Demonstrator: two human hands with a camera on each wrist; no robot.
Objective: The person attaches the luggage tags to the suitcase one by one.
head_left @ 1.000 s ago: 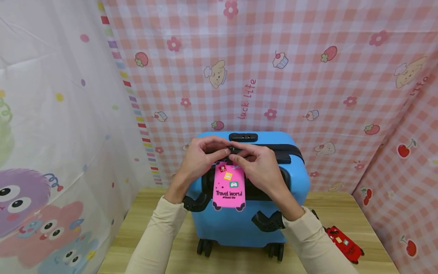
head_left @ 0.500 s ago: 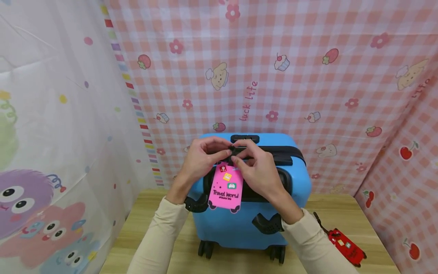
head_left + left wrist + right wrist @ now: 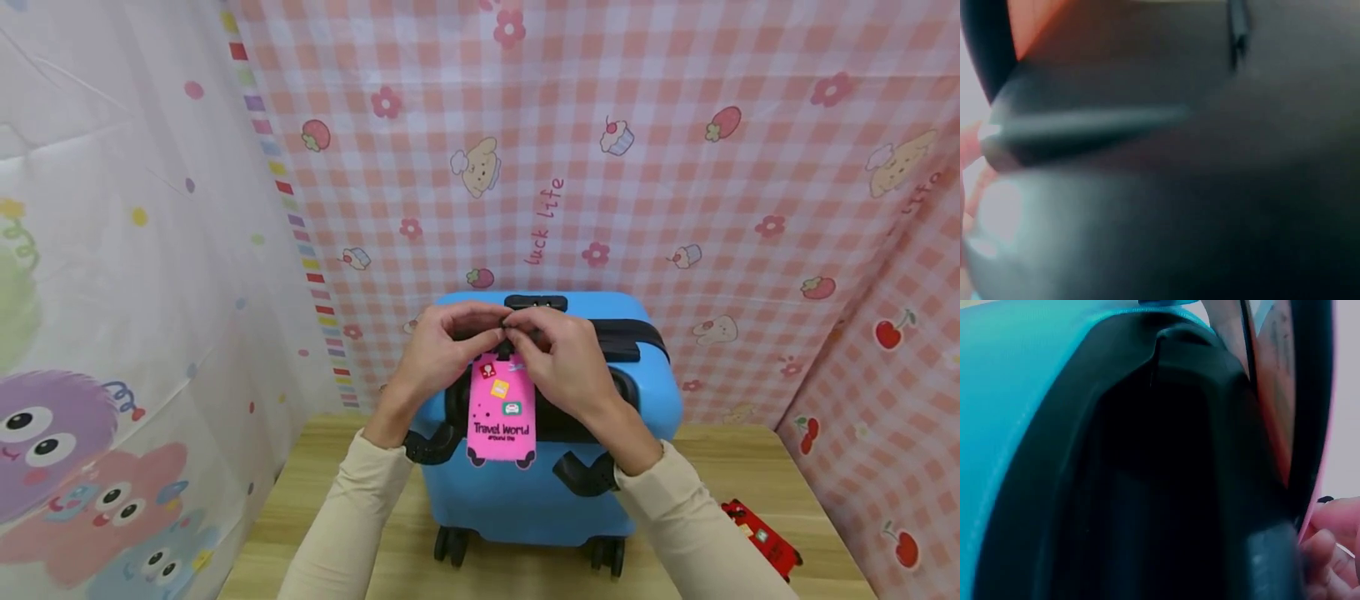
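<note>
A pink luggage tag printed "Travel World" hangs by its black strap in front of the blue suitcase. My left hand pinches the strap's upper part between thumb and forefinger. From the other side, my right hand pinches the same strap, its fingertips meeting the left ones. The fingers hide the strap's upper end, so whether it is fastened cannot be seen. In the right wrist view the tag's pink edge shows beside the right-hand fingers. Dark, blurred surfaces fill most of the left wrist view.
A red luggage tag lies on the wooden table at the right, partly behind the right sleeve. The suitcase stands upright on black wheels, a black combination lock on top. Patterned cloths hang around the table.
The pink tag swung left with its lower end, then came back to hang nearly straight. My right thumb and forefinger spread apart, then closed on the strap again. The left hand barely moved.
</note>
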